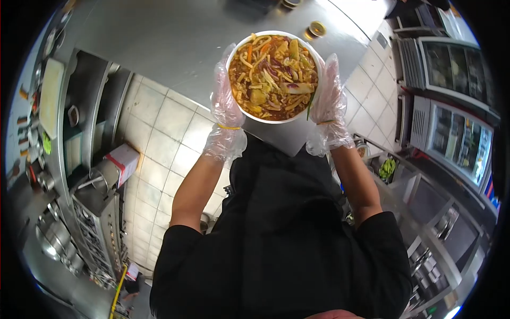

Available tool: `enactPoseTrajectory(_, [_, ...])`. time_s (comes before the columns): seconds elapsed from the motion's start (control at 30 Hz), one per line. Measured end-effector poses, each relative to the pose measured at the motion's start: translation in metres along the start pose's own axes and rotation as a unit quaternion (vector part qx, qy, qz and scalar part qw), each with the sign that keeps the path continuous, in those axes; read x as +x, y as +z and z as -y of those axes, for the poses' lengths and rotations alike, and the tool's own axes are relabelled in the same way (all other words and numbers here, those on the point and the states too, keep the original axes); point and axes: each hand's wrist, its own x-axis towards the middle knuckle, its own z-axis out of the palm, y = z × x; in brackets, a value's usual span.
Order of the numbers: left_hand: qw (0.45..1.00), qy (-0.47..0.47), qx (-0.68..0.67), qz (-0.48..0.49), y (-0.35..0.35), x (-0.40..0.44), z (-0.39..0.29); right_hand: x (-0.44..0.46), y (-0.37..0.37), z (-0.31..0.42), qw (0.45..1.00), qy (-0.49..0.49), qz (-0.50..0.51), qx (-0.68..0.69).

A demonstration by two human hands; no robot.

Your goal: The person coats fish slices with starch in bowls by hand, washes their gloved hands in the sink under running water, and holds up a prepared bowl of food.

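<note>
A round white bowl (274, 122) is full of a saucy mix of noodles and vegetables (271, 77). My left hand (226, 101), in a clear plastic glove with a yellow band at the wrist, presses against the bowl's left side. On the right side my right hand (329, 98), gloved the same way, holds the bowl too. Both hands have their fingers against the rim and wall. The bowl is level, over the near edge of the steel table (175, 48); whether it touches the table is hidden.
Small cups of amber liquid (317, 29) stand on the table beyond the bowl. Shelves with a white cutting board (51, 98) are at the left, near a cardboard box (125, 162). Glass-door fridges (459, 138) and a rack with green vegetables (388, 169) are at the right.
</note>
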Motion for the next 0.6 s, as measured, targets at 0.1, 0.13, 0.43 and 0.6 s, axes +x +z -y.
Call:
enactPoseTrajectory(0.1, [0.999, -0.044, -0.016, 0.022, 0.006, 0.003, 0.006, 0.007, -0.029, -0.016, 0.999, -0.028, -0.029, 0.016])
enactPoseTrajectory(0.13, [0.998, -0.043, -0.014, 0.032, 0.007, 0.004, 0.012, 0.007, -0.036, -0.017, 0.999, -0.032, -0.027, 0.025])
enactPoseTrajectory(0.43, [0.979, 0.128, 0.128, 0.099, -0.017, 0.030, 0.025, 0.006, -0.072, -0.006, 0.946, -0.215, 0.027, -0.240])
enactPoseTrajectory(0.6, [0.974, -0.177, 0.139, 0.014, -0.066, 0.001, -0.027, -0.046, -0.087, 0.058, 0.957, -0.210, 0.054, 0.193])
